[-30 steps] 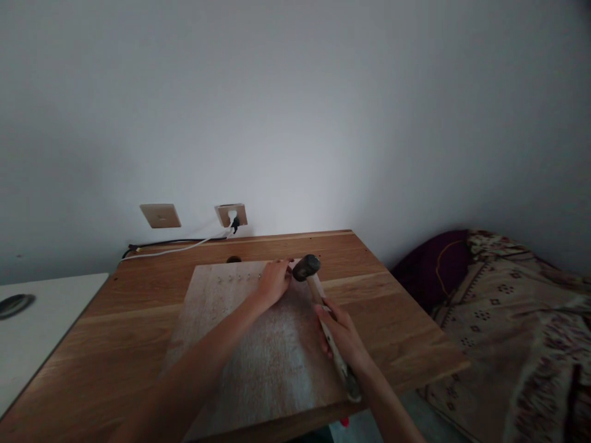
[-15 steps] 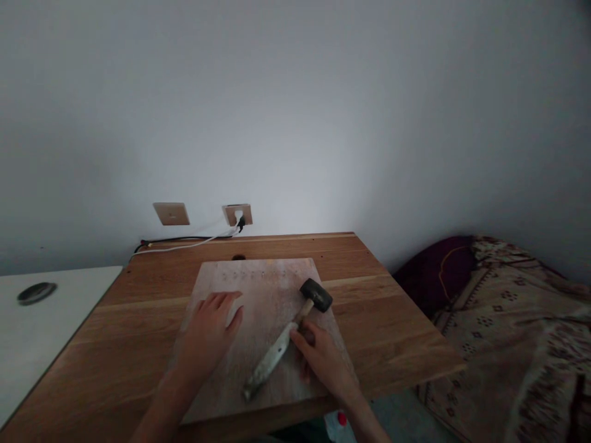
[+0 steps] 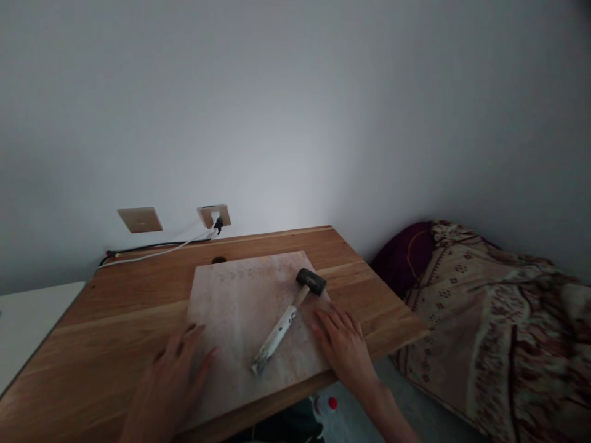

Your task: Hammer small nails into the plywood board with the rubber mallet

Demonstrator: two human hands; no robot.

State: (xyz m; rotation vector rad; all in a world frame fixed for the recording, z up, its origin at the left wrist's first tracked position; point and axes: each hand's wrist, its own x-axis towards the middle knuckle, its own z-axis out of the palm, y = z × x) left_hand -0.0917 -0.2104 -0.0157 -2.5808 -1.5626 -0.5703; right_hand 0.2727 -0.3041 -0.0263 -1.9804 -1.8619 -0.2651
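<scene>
A rubber mallet (image 3: 279, 326) with a black head and a worn white-wrapped handle lies slantwise on a pale board (image 3: 231, 320), its head toward the far right corner. Small marks run in a row along the board's far edge. My left hand (image 3: 173, 375), slightly blurred, is at the board's left edge with thumb and fingers apart. Over the right edge of the board rests my right hand (image 3: 341, 338), fingers stretched out, to the right of the mallet and apart from it. Neither hand holds anything.
The board lies on a wooden table (image 3: 152, 320) against a wall with a plugged socket (image 3: 215, 215) and cables (image 3: 157, 252). A white surface (image 3: 32, 314) adjoins on the left. Patterned bedding (image 3: 462, 326) is at the right. A red-capped bottle (image 3: 327, 406) stands below the table edge.
My right hand has let go of the mallet and moved right to the board's edge. My left hand has moved down and left to the board's left edge. The view has turned slightly right.
</scene>
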